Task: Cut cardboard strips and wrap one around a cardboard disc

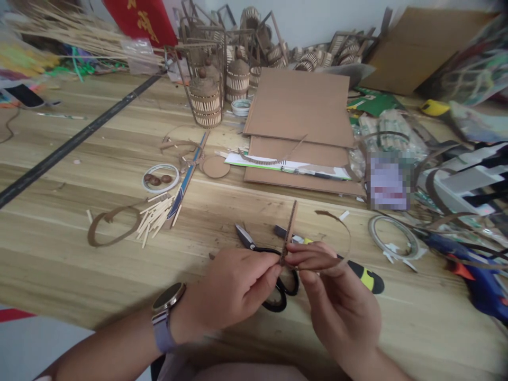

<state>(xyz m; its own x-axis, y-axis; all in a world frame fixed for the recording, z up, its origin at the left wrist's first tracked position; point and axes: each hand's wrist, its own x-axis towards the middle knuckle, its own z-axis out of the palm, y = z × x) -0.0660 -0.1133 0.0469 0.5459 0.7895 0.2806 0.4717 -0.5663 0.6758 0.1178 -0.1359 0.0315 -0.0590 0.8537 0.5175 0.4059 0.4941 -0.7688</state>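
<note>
My left hand [242, 286], with a watch on its wrist, pinches the lower end of a cardboard piece [291, 225] seen edge-on, its corrugated edge showing. Close beside it, the fingers of my right hand [337, 296] are closed on a thin brown strip [349, 241], which curls up and over to the right. Both hands meet at the cardboard's lower end; the exact contact is hidden by fingers. Beneath them on the table lie black-handled scissors [246, 238], blades pointing away to the left. A yellow-and-black utility knife [367, 278] lies partly under my right hand.
Left of the hands are short wooden sticks [156, 217], a brown strip loop [95, 233] and a tape roll [178, 182] around brown beads. Cardboard sheets [301, 106] and slatted lanterns [204, 103] stand behind. At right are another tape roll [373, 227] and a blue glue gun [476, 286].
</note>
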